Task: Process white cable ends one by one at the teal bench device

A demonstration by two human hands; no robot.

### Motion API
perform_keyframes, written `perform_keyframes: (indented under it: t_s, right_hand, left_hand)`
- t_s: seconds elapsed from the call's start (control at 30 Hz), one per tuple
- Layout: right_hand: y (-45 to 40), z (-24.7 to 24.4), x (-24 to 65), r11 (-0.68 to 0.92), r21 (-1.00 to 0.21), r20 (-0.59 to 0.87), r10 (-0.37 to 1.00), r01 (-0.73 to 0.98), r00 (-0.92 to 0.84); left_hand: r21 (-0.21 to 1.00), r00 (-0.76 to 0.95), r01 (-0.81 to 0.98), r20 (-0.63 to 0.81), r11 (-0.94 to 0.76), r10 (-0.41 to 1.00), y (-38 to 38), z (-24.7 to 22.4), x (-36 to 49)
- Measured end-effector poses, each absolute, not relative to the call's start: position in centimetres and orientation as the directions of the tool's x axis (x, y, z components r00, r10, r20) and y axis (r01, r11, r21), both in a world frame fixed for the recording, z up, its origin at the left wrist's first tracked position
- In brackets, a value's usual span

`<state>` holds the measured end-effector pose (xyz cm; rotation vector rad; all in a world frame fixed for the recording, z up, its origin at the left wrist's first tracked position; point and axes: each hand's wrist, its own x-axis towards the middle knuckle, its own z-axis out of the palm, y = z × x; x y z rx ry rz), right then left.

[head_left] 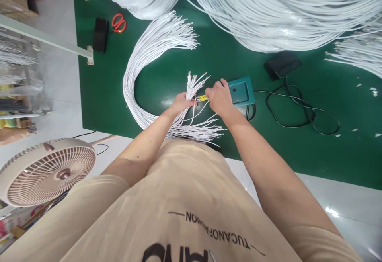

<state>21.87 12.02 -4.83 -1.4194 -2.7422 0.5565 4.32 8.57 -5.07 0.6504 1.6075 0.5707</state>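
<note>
Gathered in my left hand (181, 102) is a small bunch of white cables (193, 83), their ends fanning up past the fingers. My right hand (219, 96) is closed on a yellow tool with a metal tip (202, 98), whose exact kind I cannot make out. The tip meets the cables by my left thumb; contact there is too small to tell. A shallow teal tray-like box (247, 83) sits just right of my right hand, partly covered by it. Around my left hand curves a larger bundle of white cables (130, 79), its lower ends spread below my wrists.
Large coils of white cable (280, 15) cover the back of the green table (167, 94). Red-handled scissors (119, 23) and a black phone (100, 35) lie at left. A black device (282, 65) with a looped cord (306, 106) is at right. A fan (56, 172) stands off the table's left corner.
</note>
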Motion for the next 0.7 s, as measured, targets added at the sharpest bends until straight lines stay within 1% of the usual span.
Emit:
perform_keyframes:
  t_s: [0.17, 0.3, 0.4, 0.47, 0.53, 0.6, 0.67, 0.7]
  right_hand:
    - [12.1, -5.7, 21.9, 0.509, -0.352, -0.117, 0.809, 0.786, -0.576]
    - [12.1, -6.1, 21.7, 0.476, -0.387, -0.134, 0.818, 0.79, -0.559]
    - [12.0, -5.8, 21.6, 0.456, -0.429, -0.141, 0.818, 0.779, -0.557]
    - [11.7, -5.2, 21.8, 0.443, -0.426, -0.129, 0.834, 0.789, -0.537]
    - [11.3, -4.8, 22.4, 0.388, -0.382, -0.094, 0.887, 0.839, -0.453]
    - [10.9, -4.7, 23.1, 0.292, -0.336, -0.052, 0.943, 0.895, -0.328]
    - [10.6, -5.1, 23.8, 0.219, -0.327, -0.031, 0.97, 0.92, -0.242]
    - [10.5, -5.3, 24.0, 0.206, -0.338, -0.028, 0.973, 0.918, -0.229]
  left_hand:
    - [0.664, -0.129, 0.17, -0.717, 0.728, 0.685, 8.8, -5.2, 4.6]
    - [0.644, -0.126, 0.209, -0.728, 0.736, 0.674, 8.8, -5.3, 4.6]
    - [0.641, -0.123, 0.2, -0.734, 0.741, 0.668, 8.8, -5.3, 4.5]
    - [0.641, -0.119, 0.172, -0.74, 0.748, 0.662, 8.7, -5.3, 4.5]
    - [0.642, -0.106, 0.141, -0.747, 0.754, 0.656, 8.8, -5.2, 4.4]
    - [0.642, -0.087, 0.123, -0.753, 0.757, 0.653, 8.8, -5.2, 4.4]
    - [0.64, -0.072, 0.121, -0.757, 0.759, 0.649, 8.9, -5.3, 4.2]
    - [0.64, -0.068, 0.119, -0.758, 0.759, 0.649, 8.8, -5.3, 4.1]
